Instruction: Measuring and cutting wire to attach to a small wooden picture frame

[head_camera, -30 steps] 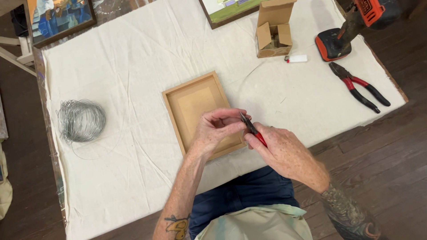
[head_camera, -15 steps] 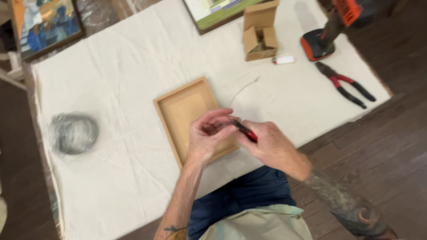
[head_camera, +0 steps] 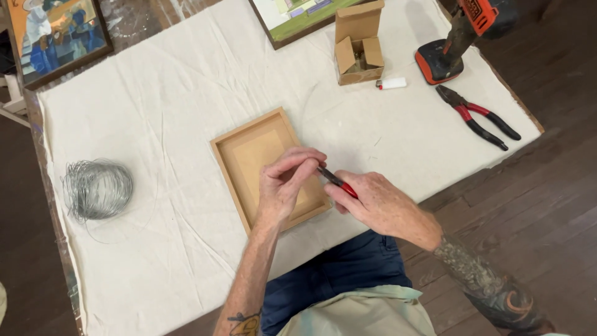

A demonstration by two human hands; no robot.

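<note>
over the near edge of the cloth-covered table (head_camera: 186, 112), both hands meet above the small wooden frame (head_camera: 249, 155), which lies back-side up. the right hand (head_camera: 379, 202) is closed around a red-handled tool (head_camera: 339, 182), its dark tip pointing at the frame's right rail. the left hand (head_camera: 286, 180) is pinched narrow, fingertips drawn together right at that tip, perhaps around a bit of wire or a small screw, though it is too small to make out from here.

as for progress, the frame's back looks bare: no wire runs across it, and i can spot no fittings on the rails, so the work reads as early, with only this one spot on the right rail being handled. the coil of wire (head_camera: 96, 190) sits well apart at the left, seemingly whole. the red-handled pliers (head_camera: 476, 116), the cordless drill (head_camera: 460, 37), the open cardboard box (head_camera: 359, 43) and the white lighter (head_camera: 392, 83) lie untouched at the far right.
</note>
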